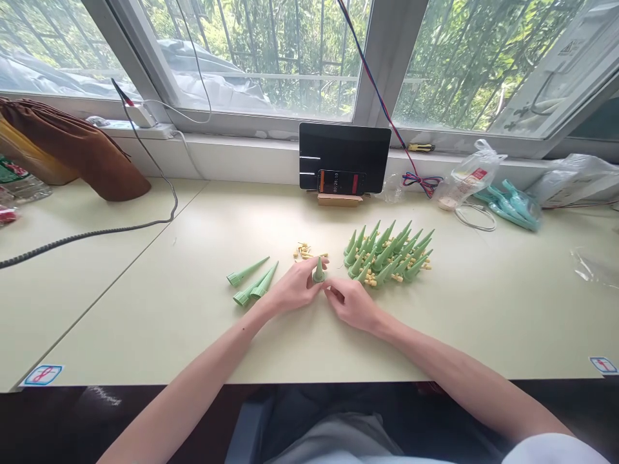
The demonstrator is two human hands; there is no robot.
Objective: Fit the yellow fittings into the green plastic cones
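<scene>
My left hand [296, 285] is closed around a green plant watering spike [318, 269], which stands with its tip up. At the base of that spike, my right hand [354, 304] has its thumb and fingers pinched together; whatever lies between them is too small or hidden to make out. Several small yellow valve pieces [302, 250] lie loose just beyond my left hand. To the left rest 3 green spikes [251, 283] without visible yellow parts. A dense group of green spikes with yellow pieces fitted [387, 254] stands on the right, points upward.
On the pale table [159, 322], a phone [341, 182] showing a timer leans on a black tablet [344, 151] at the back. A black cable [97, 233] crosses the left side. Plastic bags [471, 175] and turquoise items [515, 205] sit at back right.
</scene>
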